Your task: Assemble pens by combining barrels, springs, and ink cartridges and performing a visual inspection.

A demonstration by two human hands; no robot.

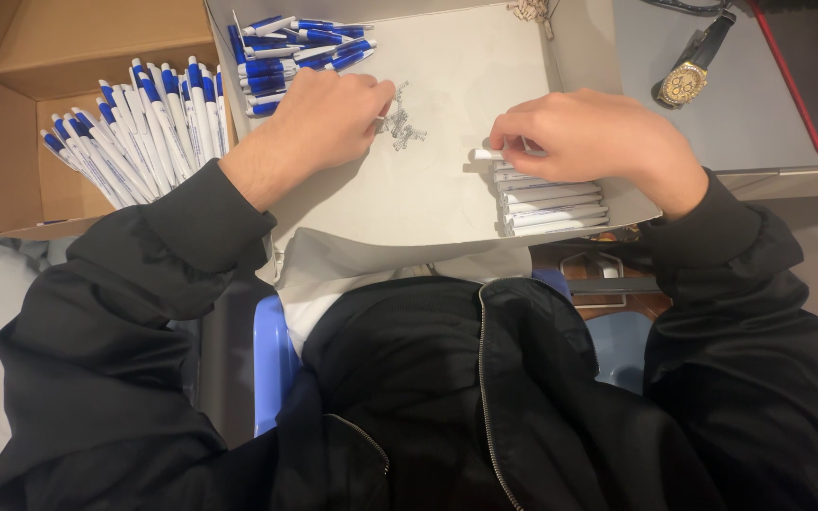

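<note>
- Head view looks straight down at your two hands working over a shallow grey tray (pixel 428 203) on your lap.
- Your right hand (pixel 598 137) has its grip closed on a white pen barrel (pixel 487 154), pinched at one end, right at the top of a neat row of white barrels (pixel 551 203) lying at the tray's right edge.
- Your left hand (pixel 328 118) is curled over a little pile of metal springs (pixel 401 123) mid-tray; fingertips look pinched together, but I can't tell if there's actually a spring in them.
- Handling guess: the barrel looks light, stiff and smooth plastic, so it could roll or slip. Hold it across the middle, not the tip.
- Springs look tiny, tangly and easy to bend or flick away, so go with a light fingertip pinch.
- Blue clip parts (pixel 291 47) sit at the tray's far left corner, and finished blue-and-white pens (pixel 139 128) lie in the cardboard box (pixel 7 142) beside it.
- Hard to see: the barrel's far end is hidden under your fingers, the spring pile is a blur, and the wristwatch (pixel 688 76) on the counter (pixel 769 123) is partly cut off by the frame.
</note>
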